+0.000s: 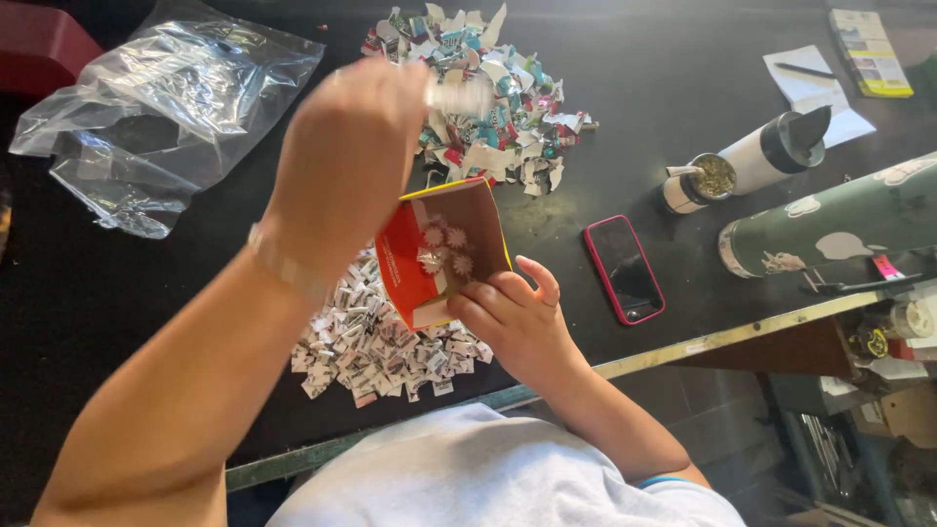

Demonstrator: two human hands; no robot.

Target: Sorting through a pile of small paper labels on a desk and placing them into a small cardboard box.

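My right hand (517,317) holds a small red and yellow paper box (444,249) by its lower corner, tilted with its open end up, just above the black table (117,283). My left hand (346,161) is raised over the box, fingers pinched on a small white paper piece (459,95) that is blurred by motion. Below the box lies a heap of small folded white paper pieces (376,346). Beyond the hands lies a pile of torn colourful paper scraps (488,93).
Crumpled clear plastic bags (161,107) lie at the far left. A phone in a red case (625,268) rests right of the box. Farther right are a small open jar (698,182), a white bottle (776,148), a green patterned flask (830,224), a notepad with pen (810,83) and a booklet (872,54).
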